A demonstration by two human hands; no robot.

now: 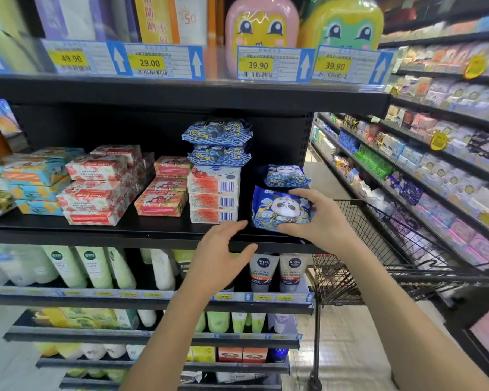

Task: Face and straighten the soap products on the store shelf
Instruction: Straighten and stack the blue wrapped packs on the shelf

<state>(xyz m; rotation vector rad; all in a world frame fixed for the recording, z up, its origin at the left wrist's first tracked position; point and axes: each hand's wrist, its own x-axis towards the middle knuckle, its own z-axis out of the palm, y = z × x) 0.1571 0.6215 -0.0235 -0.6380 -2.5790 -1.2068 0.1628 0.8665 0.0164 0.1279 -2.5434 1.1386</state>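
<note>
Holds a blue panda-print soap pack [280, 208] in the right grip [319, 218]: fingers curled over the top right corner, thumb under the lower edge. Holds it upright, panda face outward, at the right end of the black shelf [96, 235], close to the front edge. Cannot tell whether its bottom rests on the shelf.

Hovers the left grip [223, 249] just left of that pack, over the front edge of the shelf. Wide, fingers loosely spread, nothing in it. Cannot tell whether the index fingertip touches the pack's lower left corner.

Behind the held pack, toward the back edge: a second panda pack [287, 174], lying tilted.

Left of both, mid-shelf: a stack of three white boxes [213, 197], barcodes turned to the front. On top of these: two blue wave-print packs [218, 143], one on the other.

Further left: coral boxes [164, 193] stacked three high. Next to them, Goat Soap packs [96, 187] piled askew, some lettering upside down. Toward the left end: blue-and-orange boxes [37, 182], stacked unevenly.

On the front edge of the shelf above: yellow price tags [150, 62] in a row.

On the shelf below, under the right grip: two Nivea Men tubes [277, 270], upright, side by side.

Right of the shelving: a black wire shopping cart [378, 249].
</note>
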